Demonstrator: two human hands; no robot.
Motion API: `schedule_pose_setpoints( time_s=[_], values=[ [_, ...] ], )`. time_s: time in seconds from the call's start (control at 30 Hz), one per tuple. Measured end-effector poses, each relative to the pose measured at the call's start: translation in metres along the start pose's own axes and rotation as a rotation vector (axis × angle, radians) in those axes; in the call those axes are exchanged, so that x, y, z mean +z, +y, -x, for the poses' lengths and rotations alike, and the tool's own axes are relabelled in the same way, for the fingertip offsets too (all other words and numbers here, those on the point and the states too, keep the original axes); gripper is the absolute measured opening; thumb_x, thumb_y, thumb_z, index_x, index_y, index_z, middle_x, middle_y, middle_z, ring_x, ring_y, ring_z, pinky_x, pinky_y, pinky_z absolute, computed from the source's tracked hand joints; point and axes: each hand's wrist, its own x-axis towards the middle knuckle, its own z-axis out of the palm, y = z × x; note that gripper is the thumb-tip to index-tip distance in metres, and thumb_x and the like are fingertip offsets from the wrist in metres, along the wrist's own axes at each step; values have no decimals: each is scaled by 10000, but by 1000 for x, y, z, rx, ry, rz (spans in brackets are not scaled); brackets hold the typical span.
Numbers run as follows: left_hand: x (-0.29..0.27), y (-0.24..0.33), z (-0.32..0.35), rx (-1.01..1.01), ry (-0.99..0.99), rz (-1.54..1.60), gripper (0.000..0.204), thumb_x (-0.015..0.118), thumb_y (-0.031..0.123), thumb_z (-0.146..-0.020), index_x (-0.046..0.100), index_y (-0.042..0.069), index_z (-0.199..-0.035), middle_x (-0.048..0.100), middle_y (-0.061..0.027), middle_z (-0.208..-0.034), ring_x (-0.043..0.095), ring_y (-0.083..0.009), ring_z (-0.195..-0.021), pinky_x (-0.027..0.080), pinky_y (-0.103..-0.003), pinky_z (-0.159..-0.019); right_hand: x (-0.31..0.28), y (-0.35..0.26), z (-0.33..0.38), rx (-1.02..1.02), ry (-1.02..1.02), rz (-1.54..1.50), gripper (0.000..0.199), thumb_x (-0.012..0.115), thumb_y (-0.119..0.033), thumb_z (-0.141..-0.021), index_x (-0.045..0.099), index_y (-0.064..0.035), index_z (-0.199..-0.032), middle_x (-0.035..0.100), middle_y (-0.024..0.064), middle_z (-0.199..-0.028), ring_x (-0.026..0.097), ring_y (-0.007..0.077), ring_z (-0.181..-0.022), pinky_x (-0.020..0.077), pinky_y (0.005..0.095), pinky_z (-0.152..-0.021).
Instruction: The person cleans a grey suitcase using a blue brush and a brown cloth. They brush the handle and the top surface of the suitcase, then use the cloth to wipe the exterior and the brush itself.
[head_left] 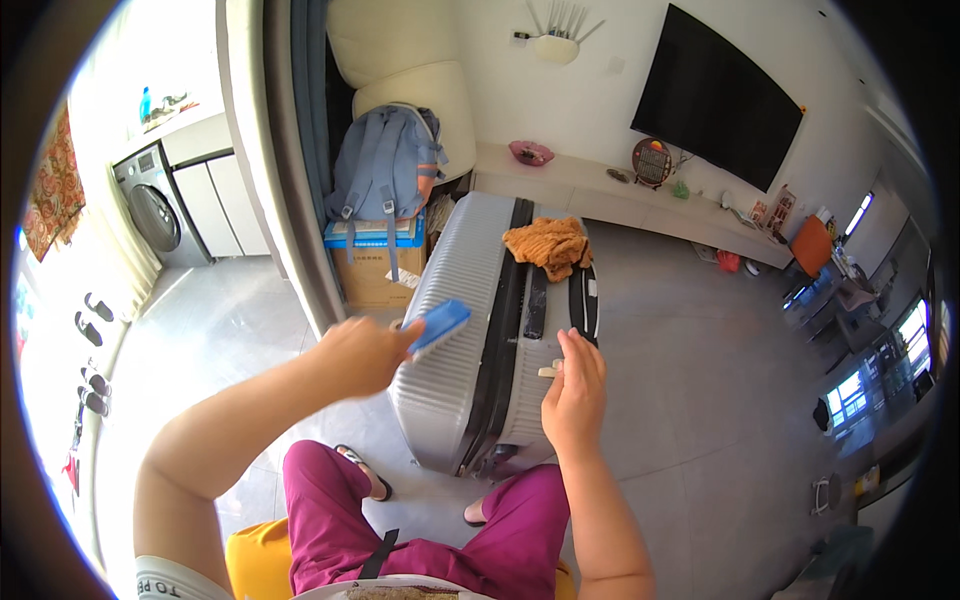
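Note:
A large silver-grey ribbed suitcase [450, 290] lies on its side on the floor in front of my knees, a black zip band running along it. My left hand [365, 355] is closed around a blue brush [441, 322] with a pale underside, held over the suitcase's left part; hand and brush are slightly blurred. Above the right part, my right hand [578, 395] has its fingers pointing up, with a small cream-coloured piece [550, 370] at the thumb, its kind unclear. An orange-brown cloth [548, 246] rests crumpled on the suitcase's far end, beside a black handle [584, 300].
Behind the suitcase stand a cardboard box [375, 278] and a grey-blue backpack [385, 160]. A low white cabinet [590, 190] runs along the wall under a television [718, 97]. I sit on something yellow [258, 560]. Slippers [90, 320] lie at the left.

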Motion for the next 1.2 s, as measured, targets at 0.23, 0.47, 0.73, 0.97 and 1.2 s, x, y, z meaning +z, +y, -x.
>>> schedule_pose_setpoints(
  time_s=[0.23, 0.47, 0.73, 0.97, 1.2],
  values=[
    [10, 16, 8, 138, -61, -87, 538, 492, 264, -981, 345, 148, -1485, 669, -178, -826, 671, -371, -724, 509, -472, -651, 3, 1, -3, 13, -57, 51, 434, 522, 76, -866, 528, -22, -1289, 546, 166, -1315, 476, 361, -1247, 398, 428, -1048],
    [5, 13, -38, -54, -20, 30, 506, 488, 250, -972, 350, 149, -1449, 667, -200, -897, 676, -374, -836, 526, -469, -668, 8, -7, -4, -24, -132, 75, 527, 543, 74, -837, 476, -53, -1345, 485, 196, -1376, 411, 409, -1300, 341, 516, -1075],
    [16, 3, 43, 39, -142, -92, 604, 494, 204, -968, 262, 194, -1527, 645, -199, -764, 672, -351, -697, 511, -440, -610, -2, 4, -5, 8, -196, 142, 658, 564, 83, -785, 415, -88, -1402, 398, 211, -1450, 339, 443, -1349, 302, 573, -1077],
    [24, -7, -2, -61, 28, 30, 536, 486, 189, -964, 343, 142, -1478, 687, -146, -858, 677, -340, -779, 522, -458, -654, 13, 1, -3, -20, -182, 126, 692, 558, 97, -774, 393, -88, -1421, 380, 222, -1461, 320, 449, -1360, 284, 558, -1094],
    [18, 6, 9, 44, 32, 45, 553, 514, 221, -954, 359, 151, -1480, 656, -179, -721, 653, -375, -652, 502, -474, -593, 3, 8, -4, -18, -201, 158, 691, 540, 113, -779, 379, -68, -1425, 379, 237, -1456, 303, 452, -1371, 276, 527, -1122]
  ],
)
